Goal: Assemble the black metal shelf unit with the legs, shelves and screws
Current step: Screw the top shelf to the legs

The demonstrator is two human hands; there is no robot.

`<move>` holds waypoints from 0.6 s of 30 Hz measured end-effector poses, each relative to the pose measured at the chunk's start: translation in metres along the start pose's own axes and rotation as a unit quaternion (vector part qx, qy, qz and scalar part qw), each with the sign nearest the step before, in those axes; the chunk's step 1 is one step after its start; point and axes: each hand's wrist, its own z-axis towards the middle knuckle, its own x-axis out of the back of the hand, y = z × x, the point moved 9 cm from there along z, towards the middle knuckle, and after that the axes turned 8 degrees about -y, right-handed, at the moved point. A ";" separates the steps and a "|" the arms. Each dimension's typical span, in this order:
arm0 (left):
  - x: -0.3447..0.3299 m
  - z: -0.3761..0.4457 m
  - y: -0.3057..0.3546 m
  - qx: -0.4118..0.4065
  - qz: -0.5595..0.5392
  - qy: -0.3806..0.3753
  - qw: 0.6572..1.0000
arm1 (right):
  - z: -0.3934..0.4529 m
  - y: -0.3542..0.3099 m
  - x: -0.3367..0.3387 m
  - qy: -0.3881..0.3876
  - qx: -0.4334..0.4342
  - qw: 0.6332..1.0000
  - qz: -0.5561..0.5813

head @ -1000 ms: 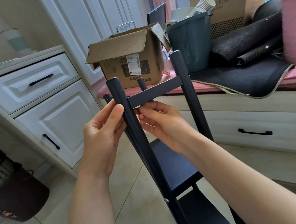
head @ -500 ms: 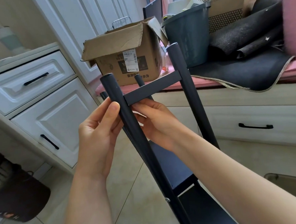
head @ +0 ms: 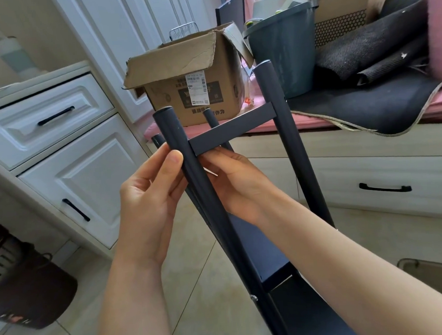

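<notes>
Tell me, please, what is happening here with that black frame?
A person is assembling a black metal shelf unit standing on the tiled floor. The left hand holds the nearest leg just below its top, while the right hand works under the crossbar where it meets that leg. Lower shelves are already fitted.

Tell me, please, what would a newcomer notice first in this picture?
Most striking is the black shelf unit in the centre, its round legs pointing up at the camera. The left hand grips the nearest leg, and the right hand reaches under the top crossbar. Behind sits an open cardboard box.
</notes>
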 end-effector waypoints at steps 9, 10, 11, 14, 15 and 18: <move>0.000 -0.001 0.001 -0.001 0.013 -0.014 1.000 | 0.000 0.003 0.004 0.000 -0.027 0.999 0.026; 0.000 -0.001 0.001 -0.001 0.012 -0.014 1.000 | 0.000 0.004 0.004 -0.003 -0.033 0.999 0.024; 0.001 -0.001 0.001 -0.003 0.012 -0.014 1.000 | 0.000 0.005 0.003 -0.005 -0.041 0.999 0.022; -0.001 -0.002 0.001 -0.007 0.011 -0.021 1.000 | -0.002 0.011 0.003 -0.002 -0.078 0.997 0.015; -0.001 -0.002 0.001 -0.008 0.010 -0.023 1.000 | -0.002 0.013 0.003 0.001 -0.088 0.996 0.012; -0.002 -0.002 0.002 -0.012 0.012 -0.030 0.999 | -0.002 0.013 0.004 0.008 -0.095 0.995 0.000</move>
